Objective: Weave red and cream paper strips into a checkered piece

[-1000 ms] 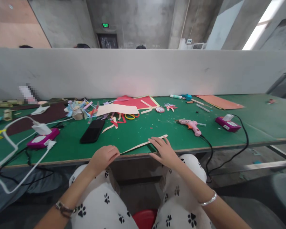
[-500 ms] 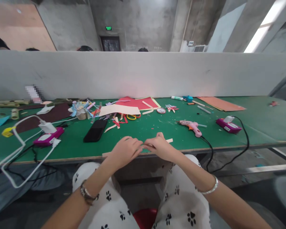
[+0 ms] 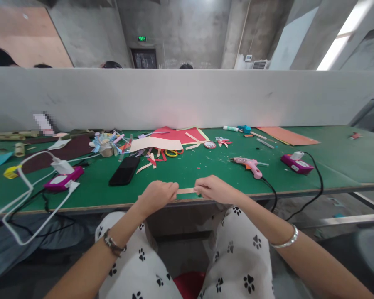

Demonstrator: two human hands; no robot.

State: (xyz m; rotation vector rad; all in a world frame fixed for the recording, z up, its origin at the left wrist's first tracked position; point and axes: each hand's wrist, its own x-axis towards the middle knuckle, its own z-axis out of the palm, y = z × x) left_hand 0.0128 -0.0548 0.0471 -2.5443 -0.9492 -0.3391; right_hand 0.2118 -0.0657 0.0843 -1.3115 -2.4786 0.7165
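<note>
Head view: I look down past my knees at the near edge of the green tabletop (image 3: 205,168).
Left hand (image 3: 157,195): at the tabletop's front edge, fingers pinched together on the left end of the paper strip (image 3: 186,191).
Right hand (image 3: 213,189): near the left one, fingers clamped on the strip's other end; a silver bangle (image 3: 285,242) sits on that wrist.
Paper strip: pale tan and narrow, stretched level between my two hands at the front edge; only its short middle part shows.
Phone (image 3: 124,170): black, lying flat beyond my left hand, apart from it.
Glue gun (image 3: 248,165): pink, on its side, beyond and to the right of my right hand; its black cord (image 3: 272,191) runs off the edge.
Purple box (image 3: 297,164): far right, a white plug on top.
Middle back: a red sheet (image 3: 177,135), a cream sheet (image 3: 156,143) overlapping it, yellow-handled scissors (image 3: 171,153) just in front.
Left side: a second purple box (image 3: 60,180) beside a white charger (image 3: 62,167).
Divider (image 3: 187,97): a pale wall along the tabletop's far side.
</note>
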